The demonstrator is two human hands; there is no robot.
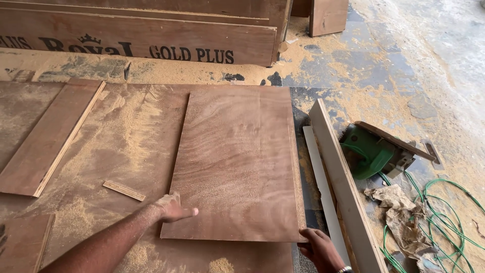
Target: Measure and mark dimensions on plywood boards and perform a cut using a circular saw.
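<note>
Quick count from my end. Two hands in view: left hand flat on the near-left corner of a plywood panel, right hand gripping its near-right corner. That's one loose panel between them. Left of the left hand: one long plywood offcut, one small thin wood strip, and one more board corner at the near edge. Right of the right hand: two long strips, one white and one thicker board on edge. Further right: one green circular saw, one green cable, one crumpled rag. Far beyond both hands, one stack of plywood sheets.
</note>
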